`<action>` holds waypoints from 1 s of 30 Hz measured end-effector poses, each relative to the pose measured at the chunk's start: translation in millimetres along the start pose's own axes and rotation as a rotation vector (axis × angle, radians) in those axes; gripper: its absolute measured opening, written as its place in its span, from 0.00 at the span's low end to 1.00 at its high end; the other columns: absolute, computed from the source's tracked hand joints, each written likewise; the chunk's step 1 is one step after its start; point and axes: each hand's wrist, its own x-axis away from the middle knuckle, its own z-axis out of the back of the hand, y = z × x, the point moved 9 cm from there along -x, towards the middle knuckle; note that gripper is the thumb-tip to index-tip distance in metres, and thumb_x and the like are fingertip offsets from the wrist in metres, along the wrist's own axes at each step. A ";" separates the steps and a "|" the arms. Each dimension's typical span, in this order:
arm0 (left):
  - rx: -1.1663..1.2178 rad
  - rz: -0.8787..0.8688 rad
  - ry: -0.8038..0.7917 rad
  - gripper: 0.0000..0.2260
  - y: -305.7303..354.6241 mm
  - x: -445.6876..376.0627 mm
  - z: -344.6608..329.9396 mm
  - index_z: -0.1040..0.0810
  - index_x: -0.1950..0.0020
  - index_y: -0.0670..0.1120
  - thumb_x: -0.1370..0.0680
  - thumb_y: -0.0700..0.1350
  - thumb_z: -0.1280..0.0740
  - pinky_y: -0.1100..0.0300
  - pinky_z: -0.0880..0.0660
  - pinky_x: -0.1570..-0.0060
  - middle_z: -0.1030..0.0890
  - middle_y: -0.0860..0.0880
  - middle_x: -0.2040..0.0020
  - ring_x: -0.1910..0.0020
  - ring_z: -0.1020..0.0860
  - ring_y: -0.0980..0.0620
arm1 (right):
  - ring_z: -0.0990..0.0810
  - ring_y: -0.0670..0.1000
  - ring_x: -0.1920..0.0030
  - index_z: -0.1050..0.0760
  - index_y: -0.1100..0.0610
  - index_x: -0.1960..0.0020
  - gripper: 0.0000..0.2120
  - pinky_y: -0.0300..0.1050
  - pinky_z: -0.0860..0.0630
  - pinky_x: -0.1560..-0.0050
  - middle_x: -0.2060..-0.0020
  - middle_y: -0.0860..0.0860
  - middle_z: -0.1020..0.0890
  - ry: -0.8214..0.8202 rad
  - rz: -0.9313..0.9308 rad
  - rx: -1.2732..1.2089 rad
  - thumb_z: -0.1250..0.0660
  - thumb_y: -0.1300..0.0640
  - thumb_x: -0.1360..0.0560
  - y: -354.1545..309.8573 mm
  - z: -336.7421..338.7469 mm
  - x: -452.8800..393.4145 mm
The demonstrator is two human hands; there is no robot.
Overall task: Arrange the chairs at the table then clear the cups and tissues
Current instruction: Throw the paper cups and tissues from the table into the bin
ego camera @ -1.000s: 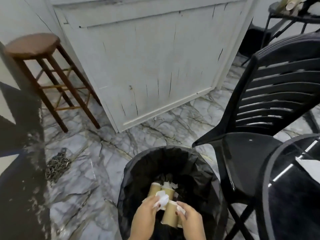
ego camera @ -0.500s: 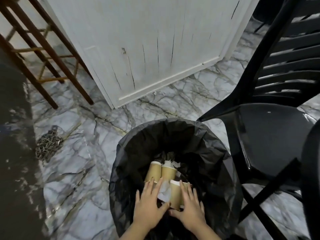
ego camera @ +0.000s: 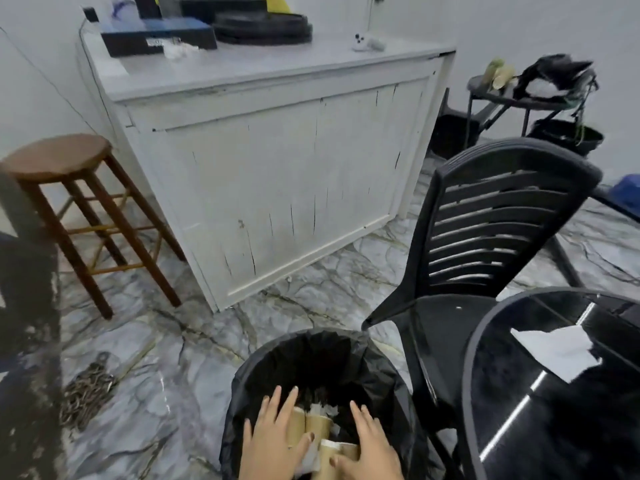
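Observation:
Several tan paper cups [ego camera: 313,426] and white tissues [ego camera: 322,409] lie inside a bin lined with a black bag [ego camera: 263,368] at the bottom centre. My left hand [ego camera: 273,441] rests flat over the cups, fingers spread. My right hand [ego camera: 370,448] lies flat on the cups at the right, fingers apart. Neither hand grips anything. A black slatted plastic chair [ego camera: 485,237] stands right of the bin, at the round black glass table [ego camera: 554,393]. A white tissue [ego camera: 557,351] lies on that table.
A white cabinet [ego camera: 277,174] stands ahead with boxes and black trays on top. At left is a wooden stool [ego camera: 69,202], and a chain [ego camera: 86,393] lies on the marble floor. Far right, a small black stand [ego camera: 519,98] holds bags.
Both hands stay spread over the cups in the bin, having let them go a second ago. The view has tilted up, now showing the cabinet top, stool seat and table.

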 end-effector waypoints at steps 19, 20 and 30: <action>-0.088 -0.614 0.111 0.31 243.5 50.8 94.4 0.53 0.26 0.60 0.24 0.63 0.43 0.44 0.53 0.28 0.54 0.53 0.22 0.24 0.54 0.51 | 0.55 0.52 0.25 0.56 0.49 0.25 0.42 0.47 0.49 0.27 0.24 0.49 0.52 0.689 0.026 -0.256 0.32 0.46 0.28 32.6 213.3 169.7; -0.096 -0.650 0.094 0.31 259.4 55.3 84.9 0.53 0.26 0.61 0.24 0.63 0.43 0.44 0.53 0.28 0.54 0.53 0.23 0.24 0.54 0.52 | 0.55 0.52 0.25 0.55 0.49 0.25 0.42 0.47 0.49 0.27 0.24 0.49 0.52 0.721 0.009 -0.269 0.32 0.46 0.28 48.3 220.1 181.0; -0.044 -0.859 -0.067 0.30 404.7 114.8 -22.3 0.53 0.27 0.63 0.24 0.60 0.40 0.43 0.54 0.27 0.53 0.54 0.23 0.24 0.55 0.53 | 0.53 0.50 0.25 0.55 0.47 0.25 0.43 0.49 0.46 0.27 0.24 0.49 0.51 0.875 -0.214 -0.361 0.31 0.45 0.30 225.3 258.1 276.3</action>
